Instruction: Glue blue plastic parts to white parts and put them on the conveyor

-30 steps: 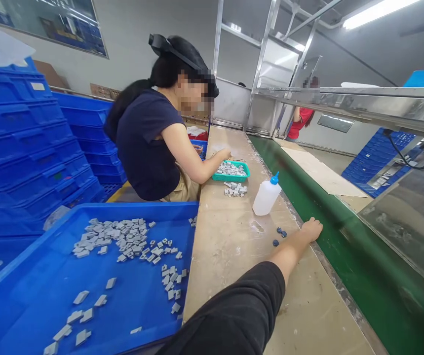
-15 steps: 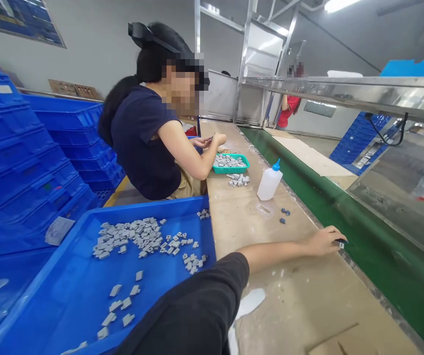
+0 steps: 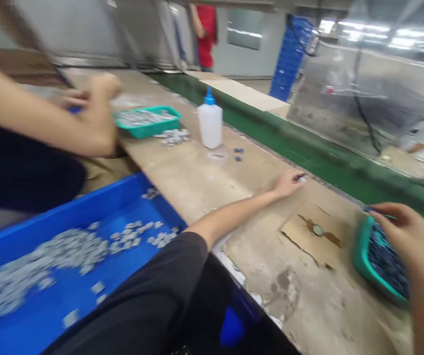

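Note:
My left hand (image 3: 288,184) is stretched out over the far side of the bench, fingers closed on a small grey block (image 3: 301,179) with something dark against it. At the right, my right hand (image 3: 406,231) hangs over a green basket (image 3: 360,264) full of small dark parts (image 3: 385,256). Its thumb and finger pinch a small dark blue piece (image 3: 368,209), blurred by motion. Between the hands, on a torn cardboard piece (image 3: 296,231), sits a small round lid-like disc (image 3: 317,230).
A blue tray (image 3: 130,190) of grey blocks (image 3: 67,251) stands at my left. A white bottle with a blue cap (image 3: 211,123) and several dark pieces (image 3: 238,154) are on the bench. A co-worker's arm (image 3: 49,118) is beside another green basket (image 3: 148,130). A green strip (image 3: 289,148) runs behind.
My view has swung right and down. My right hand and the basket of dark parts have come into view. My left hand still holds the grey block.

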`<state>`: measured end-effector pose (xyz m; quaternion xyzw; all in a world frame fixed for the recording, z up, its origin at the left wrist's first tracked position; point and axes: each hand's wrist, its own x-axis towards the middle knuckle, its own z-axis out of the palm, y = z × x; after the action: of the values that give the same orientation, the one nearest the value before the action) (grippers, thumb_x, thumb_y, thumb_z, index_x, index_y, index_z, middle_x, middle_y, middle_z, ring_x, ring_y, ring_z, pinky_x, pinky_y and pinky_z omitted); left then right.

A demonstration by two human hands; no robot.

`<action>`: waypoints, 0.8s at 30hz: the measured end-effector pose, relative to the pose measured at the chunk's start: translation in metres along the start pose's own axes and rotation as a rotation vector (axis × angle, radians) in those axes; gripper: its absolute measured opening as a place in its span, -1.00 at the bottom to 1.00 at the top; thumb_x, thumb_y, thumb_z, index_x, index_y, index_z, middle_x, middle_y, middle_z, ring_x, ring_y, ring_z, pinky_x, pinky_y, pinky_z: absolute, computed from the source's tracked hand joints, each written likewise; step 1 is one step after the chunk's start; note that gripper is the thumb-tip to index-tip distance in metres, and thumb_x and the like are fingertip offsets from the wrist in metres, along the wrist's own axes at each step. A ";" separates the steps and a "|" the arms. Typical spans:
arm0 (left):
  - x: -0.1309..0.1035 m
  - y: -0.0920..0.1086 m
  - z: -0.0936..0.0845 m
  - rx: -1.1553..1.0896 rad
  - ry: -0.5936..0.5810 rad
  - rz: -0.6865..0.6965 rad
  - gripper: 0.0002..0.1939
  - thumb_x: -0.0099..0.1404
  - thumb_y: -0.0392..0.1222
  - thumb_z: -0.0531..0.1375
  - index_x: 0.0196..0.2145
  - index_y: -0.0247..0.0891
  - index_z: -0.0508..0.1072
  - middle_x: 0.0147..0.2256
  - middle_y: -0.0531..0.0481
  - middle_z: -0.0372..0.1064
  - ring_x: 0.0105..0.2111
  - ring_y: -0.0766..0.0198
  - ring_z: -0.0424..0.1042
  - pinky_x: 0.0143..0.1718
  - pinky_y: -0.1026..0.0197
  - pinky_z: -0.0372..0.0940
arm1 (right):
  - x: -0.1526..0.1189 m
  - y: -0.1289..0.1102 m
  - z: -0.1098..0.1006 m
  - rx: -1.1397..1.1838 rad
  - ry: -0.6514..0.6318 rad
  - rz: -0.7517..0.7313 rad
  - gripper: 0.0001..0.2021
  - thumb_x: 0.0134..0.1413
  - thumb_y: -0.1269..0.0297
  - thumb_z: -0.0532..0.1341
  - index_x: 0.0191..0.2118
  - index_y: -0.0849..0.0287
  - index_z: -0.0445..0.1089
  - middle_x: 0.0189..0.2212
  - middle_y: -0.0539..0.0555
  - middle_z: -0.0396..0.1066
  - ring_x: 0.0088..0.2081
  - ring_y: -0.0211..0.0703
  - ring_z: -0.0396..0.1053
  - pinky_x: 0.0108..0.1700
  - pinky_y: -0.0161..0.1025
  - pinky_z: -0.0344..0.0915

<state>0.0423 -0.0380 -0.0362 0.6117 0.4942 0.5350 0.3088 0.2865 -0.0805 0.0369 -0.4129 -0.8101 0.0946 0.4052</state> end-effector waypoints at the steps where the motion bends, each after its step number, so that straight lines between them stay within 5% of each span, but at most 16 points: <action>1: 0.001 0.000 0.000 -0.025 -0.044 0.024 -0.62 0.11 -0.33 0.19 -0.08 -0.38 0.34 -0.07 -0.13 0.28 -0.12 0.25 0.31 -0.05 0.17 0.25 | -0.009 -0.005 -0.001 0.030 -0.029 0.015 -0.86 0.06 0.18 0.22 -0.36 0.12 0.33 -0.42 0.10 0.36 -0.41 -0.14 0.34 -0.36 -0.24 0.30; 7: -0.011 0.004 -0.004 0.131 -0.060 0.230 -0.67 0.18 -0.21 0.13 -0.09 -0.34 0.34 -0.17 -0.06 0.32 -0.27 0.36 0.34 -0.28 0.33 0.31 | -0.016 -0.041 0.045 -0.110 -0.391 -0.148 -0.94 -0.01 0.40 0.05 -0.36 0.15 0.22 -0.39 0.09 0.32 -0.29 -0.01 0.26 -0.27 -0.12 0.22; 15: -0.018 0.010 -0.005 0.242 -0.180 0.409 -0.68 0.16 -0.19 0.15 -0.11 -0.27 0.37 -0.20 -0.01 0.36 -0.18 0.29 0.34 -0.13 0.23 0.27 | -0.020 -0.034 0.026 -0.109 -0.480 -0.094 -0.88 -0.11 0.41 0.12 -0.36 0.13 0.18 -0.39 0.04 0.28 -0.30 -0.05 0.25 -0.26 -0.18 0.19; 24: -0.031 0.023 0.001 0.110 -0.211 0.369 -0.70 0.15 -0.21 0.17 -0.13 -0.28 0.38 -0.20 0.00 0.36 -0.18 0.32 0.34 -0.17 0.28 0.28 | -0.021 -0.030 0.033 -0.161 -0.538 -0.108 -0.84 -0.13 0.48 0.12 -0.36 0.13 0.18 -0.36 0.07 0.23 -0.27 -0.04 0.24 -0.24 -0.19 0.21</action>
<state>0.0512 -0.0746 -0.0262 0.7603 0.3673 0.4877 0.2216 0.2513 -0.1098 0.0177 -0.3600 -0.9143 0.1144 0.1462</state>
